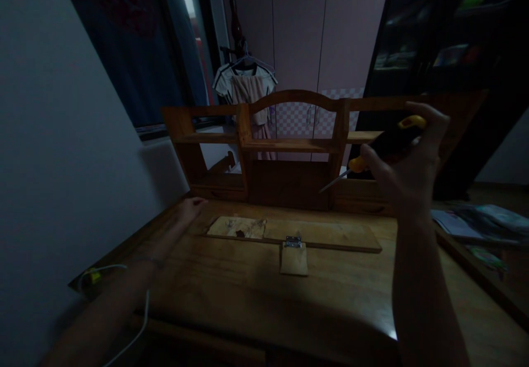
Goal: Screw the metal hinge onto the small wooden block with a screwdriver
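Observation:
My right hand [407, 168] is raised above the right side of the wooden desk [231, 290], wrapped round a screwdriver [386, 146] with a black and yellow handle; its metal shaft points down and left. My left hand [190, 208] rests at the desk's far left edge, fingers curled on the wood next to a long wooden board [330, 235]. A small metal hinge [293, 241] joins that board to a small wooden flap [294, 259] lying in the middle of the desk.
A wooden shelf unit [289, 146] stands along the back of the desk. A white cable with a yellow plug [94, 275] lies at the left edge. Papers [475, 221] lie on the right. Clothes hang on a hanger [246, 88] before pink wardrobe doors.

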`<state>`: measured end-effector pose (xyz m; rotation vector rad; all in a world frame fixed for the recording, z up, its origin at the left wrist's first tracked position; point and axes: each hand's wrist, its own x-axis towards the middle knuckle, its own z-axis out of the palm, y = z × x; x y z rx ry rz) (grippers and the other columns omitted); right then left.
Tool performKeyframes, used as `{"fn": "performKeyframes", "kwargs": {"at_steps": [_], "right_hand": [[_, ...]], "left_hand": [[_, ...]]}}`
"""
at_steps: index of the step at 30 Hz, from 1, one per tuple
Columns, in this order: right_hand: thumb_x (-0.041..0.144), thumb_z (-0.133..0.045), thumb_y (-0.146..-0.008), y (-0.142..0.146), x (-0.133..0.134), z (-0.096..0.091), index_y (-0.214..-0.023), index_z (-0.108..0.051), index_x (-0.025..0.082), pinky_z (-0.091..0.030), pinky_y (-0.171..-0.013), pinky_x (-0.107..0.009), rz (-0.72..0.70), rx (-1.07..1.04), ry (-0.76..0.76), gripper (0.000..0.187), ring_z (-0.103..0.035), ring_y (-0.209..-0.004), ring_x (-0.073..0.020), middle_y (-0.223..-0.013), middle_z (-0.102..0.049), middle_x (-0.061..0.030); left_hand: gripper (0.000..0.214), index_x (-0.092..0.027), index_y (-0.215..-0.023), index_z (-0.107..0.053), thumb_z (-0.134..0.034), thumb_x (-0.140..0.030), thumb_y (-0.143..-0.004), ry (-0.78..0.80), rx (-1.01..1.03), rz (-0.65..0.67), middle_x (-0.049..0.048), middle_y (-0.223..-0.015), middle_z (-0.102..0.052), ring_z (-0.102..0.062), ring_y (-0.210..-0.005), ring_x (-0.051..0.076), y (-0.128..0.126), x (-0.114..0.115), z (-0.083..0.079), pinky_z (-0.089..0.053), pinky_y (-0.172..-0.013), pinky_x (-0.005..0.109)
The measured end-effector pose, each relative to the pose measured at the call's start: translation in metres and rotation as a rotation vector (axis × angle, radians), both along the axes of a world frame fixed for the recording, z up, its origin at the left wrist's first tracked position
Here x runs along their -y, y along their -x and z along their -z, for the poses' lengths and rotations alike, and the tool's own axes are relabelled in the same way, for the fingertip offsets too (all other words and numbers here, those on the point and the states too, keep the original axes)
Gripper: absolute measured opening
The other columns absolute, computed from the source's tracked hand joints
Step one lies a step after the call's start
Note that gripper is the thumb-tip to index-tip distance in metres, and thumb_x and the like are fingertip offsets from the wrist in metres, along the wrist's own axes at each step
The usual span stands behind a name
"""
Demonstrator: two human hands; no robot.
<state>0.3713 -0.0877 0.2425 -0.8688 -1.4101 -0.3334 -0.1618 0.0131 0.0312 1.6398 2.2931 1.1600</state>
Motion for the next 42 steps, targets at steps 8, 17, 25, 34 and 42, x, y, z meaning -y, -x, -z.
{"fn": "performKeyframes", "kwargs": {"at_steps": [8, 17, 25, 34, 42], "right_hand": [[0.032, -0.071, -0.073, 0.009, -0.002, 0.007, -0.139, -0.037, 0.023, -0.048, -0.064, -0.028, 0.028, 0.091, 0.230, 0.075, -0.061, -0.069, -0.0155, -0.094, -0.060, -0.0039], [0.037, -0.067, -0.076, 0.031, -0.024, 0.030, -0.126, -0.041, 0.020, -0.040, -0.054, -0.025, -0.097, 0.444, 0.509, 0.059, -0.055, -0.056, -0.0154, -0.069, -0.055, 0.0010], [0.030, -0.057, -0.078, 0.066, -0.046, 0.057, -0.118, -0.038, 0.018, -0.036, -0.057, -0.025, -0.169, 0.609, 0.610, 0.045, -0.057, -0.064, -0.0173, -0.077, -0.056, -0.0032], [0.027, -0.056, -0.077, 0.073, -0.048, 0.065, -0.121, -0.036, 0.017, -0.035, -0.059, -0.026, -0.155, 0.640, 0.654, 0.049, -0.053, -0.064, -0.0159, -0.081, -0.055, -0.0045], [0.026, -0.054, -0.077, 0.077, -0.050, 0.069, -0.122, -0.036, 0.017, -0.033, -0.059, -0.027, -0.157, 0.659, 0.631, 0.049, -0.052, -0.066, -0.0163, -0.081, -0.056, -0.0045]], "left_hand": [[0.037, -0.015, -0.101, -0.073, -0.057, -0.046, -0.090, -0.227, 0.225, 0.735, 0.0071, -0.093, -0.069, -0.063, -0.088, 0.018, -0.215, 0.009, -0.033, -0.046, -0.081, 0.027], [0.022, -0.019, -0.095, -0.073, -0.063, -0.037, -0.090, -0.144, 0.139, 0.967, 0.0045, -0.097, -0.066, -0.061, -0.089, 0.014, -0.280, 0.034, 0.023, -0.046, -0.078, 0.024], [0.015, -0.022, -0.098, -0.073, -0.069, -0.028, -0.085, -0.102, 0.148, 1.020, -0.0007, -0.093, -0.068, -0.061, -0.091, 0.013, -0.280, 0.043, 0.025, -0.043, -0.083, 0.024], [0.017, -0.019, -0.098, -0.073, -0.069, -0.018, -0.082, -0.033, 0.281, 1.017, 0.0001, -0.093, -0.069, -0.065, -0.088, 0.013, -0.283, 0.041, 0.027, -0.048, -0.085, 0.024], [0.022, -0.014, -0.102, -0.071, -0.067, -0.017, -0.080, 0.082, 0.521, 1.064, 0.0054, -0.097, -0.071, -0.067, -0.091, 0.016, -0.285, 0.035, 0.037, -0.052, -0.088, 0.028]]}}
